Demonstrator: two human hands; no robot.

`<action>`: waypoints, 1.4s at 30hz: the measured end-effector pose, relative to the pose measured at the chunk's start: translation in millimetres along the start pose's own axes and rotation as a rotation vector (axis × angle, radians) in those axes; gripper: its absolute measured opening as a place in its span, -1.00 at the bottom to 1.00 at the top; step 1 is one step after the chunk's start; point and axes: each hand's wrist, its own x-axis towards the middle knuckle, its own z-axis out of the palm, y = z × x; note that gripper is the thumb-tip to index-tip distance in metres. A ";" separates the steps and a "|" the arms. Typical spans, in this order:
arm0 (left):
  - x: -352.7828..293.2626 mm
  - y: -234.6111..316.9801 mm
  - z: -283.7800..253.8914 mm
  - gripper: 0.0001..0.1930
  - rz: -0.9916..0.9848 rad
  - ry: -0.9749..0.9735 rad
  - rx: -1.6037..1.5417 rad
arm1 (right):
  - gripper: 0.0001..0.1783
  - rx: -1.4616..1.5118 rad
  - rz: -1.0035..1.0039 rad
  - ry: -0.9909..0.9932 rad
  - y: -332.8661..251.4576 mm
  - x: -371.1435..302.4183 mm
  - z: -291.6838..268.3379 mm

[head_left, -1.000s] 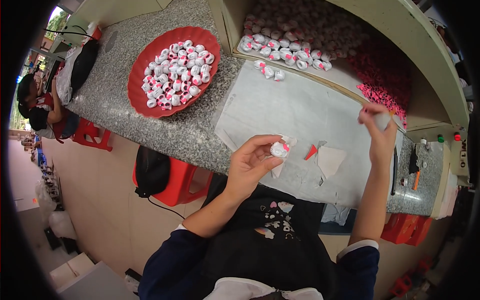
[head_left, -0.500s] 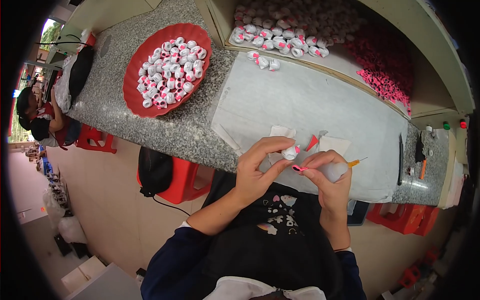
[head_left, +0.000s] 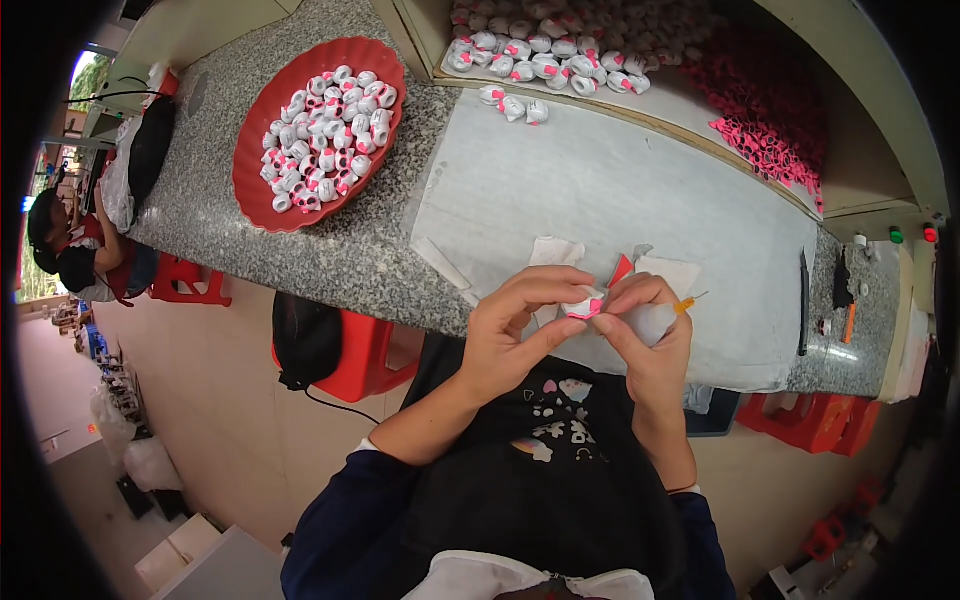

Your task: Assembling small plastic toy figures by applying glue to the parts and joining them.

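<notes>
Between the thumb and fingers of my left hand is a small rounded white figurine piece. A small pink part now sits against its side, and the fingertips of my right hand pinch there. That same hand also keeps a translucent squeeze bottle in its palm, with an orange needle tip pointing away to the right. Both hands are closed and meet over the near edge of the white sheet. My fingers partly cover where the two parts join.
A red scalloped bowl of finished-looking white and pink pieces stands at left. On the shelf lie rows of white pieces and a heap of pink parts. Folded white paper and a red scrap lie behind my hands. A person sits far left.
My right hand has brought the pink part, held apart before, up against the white piece in my left hand. The bottle has shifted slightly left with my right hand.
</notes>
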 end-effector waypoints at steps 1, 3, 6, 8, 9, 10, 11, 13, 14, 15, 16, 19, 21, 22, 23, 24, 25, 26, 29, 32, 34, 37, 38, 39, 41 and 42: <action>-0.1 2.8 1.1 -0.75 -0.092 0.045 -0.149 | -0.74 -0.054 -0.101 0.036 2.0 0.2 1.1; -0.2 4.3 1.3 -0.76 -0.183 0.090 -0.299 | -0.67 0.015 -0.060 -0.016 1.7 -1.3 -1.9; -1.6 4.1 -1.7 -0.78 -0.257 0.075 -0.406 | -0.61 0.041 0.036 -0.119 -8.8 -0.3 1.1; -5.3 2.8 -3.5 -0.73 -0.287 0.041 -0.418 | -0.61 -0.001 0.093 -0.167 -10.0 -0.8 3.7; -5.1 2.8 -3.5 -0.73 -0.288 0.042 -0.418 | -0.62 -0.009 0.056 -0.145 -5.6 -0.6 4.2; -4.5 2.8 -3.4 -0.73 -0.265 0.016 -0.428 | -0.63 -0.017 0.019 -0.123 -2.6 -0.5 4.3; -4.1 2.9 -3.1 -0.73 -0.243 -0.009 -0.437 | -0.63 -0.017 0.020 -0.124 -1.9 -1.3 3.3; -4.0 3.9 -2.3 -0.76 -0.244 0.004 -0.394 | -0.68 0.053 0.043 -0.106 -0.7 -3.6 0.6; -4.2 4.1 -2.3 -0.79 -0.244 0.015 -0.351 | -0.68 0.053 0.044 -0.108 -0.2 -4.3 0.6; -4.9 4.3 -2.9 -0.79 -0.245 0.016 -0.351 | -0.68 0.075 0.066 -0.106 0.0 -5.1 0.3; -5.7 4.6 -3.9 -0.77 -0.287 0.013 -0.404 | -0.67 0.097 0.087 -0.104 0.2 -5.6 0.3; -4.5 8.0 -3.6 -0.75 -0.357 0.024 -0.455 | -0.70 0.097 0.150 -0.100 -2.9 -4.7 1.4; -3.5 8.9 -3.1 -0.76 -0.385 0.038 -0.451 | -0.70 0.086 0.150 -0.091 -3.4 -5.0 1.2; -3.1 8.8 -2.8 -0.75 -0.357 0.029 -0.407 | -0.71 0.075 0.149 -0.081 -3.8 -5.4 1.0; -3.0 8.7 -2.4 -0.75 -0.329 0.019 -0.363 | -0.71 0.075 0.150 -0.081 -3.9 -5.7 0.5; -3.4 8.5 -2.0 -0.75 -0.329 0.020 -0.362 | -0.71 0.078 0.149 -0.085 -3.5 -6.1 0.1; -4.0 8.2 -1.4 -0.76 -0.281 0.020 -0.282 | -0.71 0.081 0.149 -0.089 -3.4 -6.5 -0.1; -4.5 7.5 -0.9 -0.77 -0.233 0.019 -0.203 | -0.71 0.081 0.149 -0.089 -3.4 -6.9 -0.1; -5.6 2.3 -0.3 -0.75 -0.177 0.000 -0.169 | -0.71 0.065 0.142 -0.085 -3.4 -6.6 -0.6; -3.7 1.8 0.9 -0.74 -0.255 0.035 -0.284 | -0.71 0.041 0.134 -0.091 -3.2 -4.3 -1.4; -2.4 0.8 0.9 -0.75 -0.239 0.032 -0.334 | -0.71 0.060 0.161 -0.079 -6.6 -3.8 0.5; -4.7 -1.1 -1.4 -0.76 -0.238 0.028 -0.397 | -0.72 0.076 0.152 -0.122 -6.4 -3.5 2.3; -6.3 -1.2 -2.8 -0.77 -0.257 0.023 -0.416 | -0.72 0.084 0.152 -0.139 -6.4 -5.1 1.7; -7.0 -0.9 -3.0 -0.77 -0.247 0.039 -0.391 | -0.73 0.087 0.147 -0.118 -4.6 -7.1 0.5; -5.4 -1.5 -1.3 -0.77 -0.282 -0.002 -0.460 | -0.75 0.113 0.136 -0.132 -2.9 -7.6 -0.6; -4.3 -3.9 -2.0 -0.77 -0.269 0.019 -0.429 | -0.75 0.135 0.163 -0.106 -3.2 -7.3 -3.0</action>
